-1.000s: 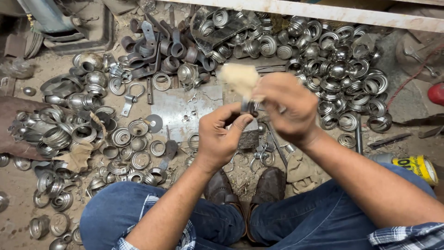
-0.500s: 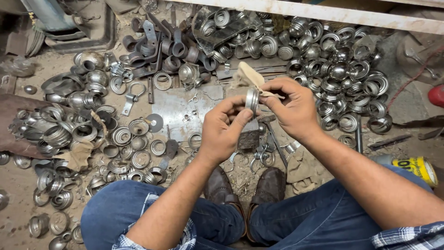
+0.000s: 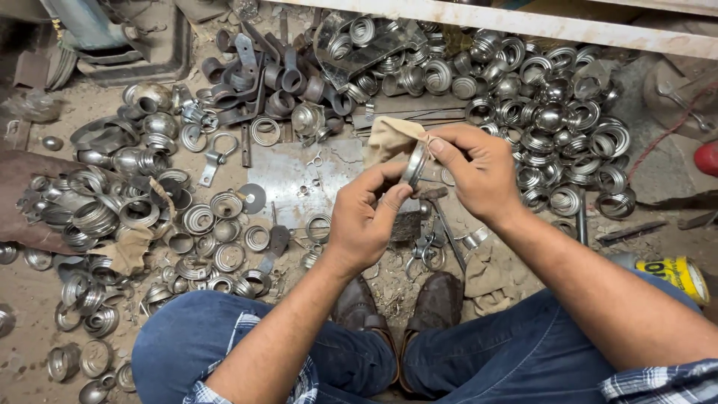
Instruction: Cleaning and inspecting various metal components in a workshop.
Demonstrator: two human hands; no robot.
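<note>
My left hand (image 3: 366,213) pinches the lower edge of a small round metal ring cap (image 3: 413,164) between thumb and fingers. My right hand (image 3: 479,168) grips the same cap from the right and also holds a tan cloth (image 3: 389,138) that hangs behind the cap toward the left. Both hands meet above a flat metal plate (image 3: 288,176) on the floor, over my knees in blue jeans.
Several shiny ribbed metal rings and caps lie in heaps at the left (image 3: 112,217) and upper right (image 3: 553,112). Dark pipe clamps (image 3: 262,75) sit at the top. A yellow can (image 3: 677,273) lies at the right, a rag (image 3: 490,277) by my shoes (image 3: 437,303).
The cloth was over the cap and moving; now it is drawn back to the left and the cap shows edge-on between both hands.
</note>
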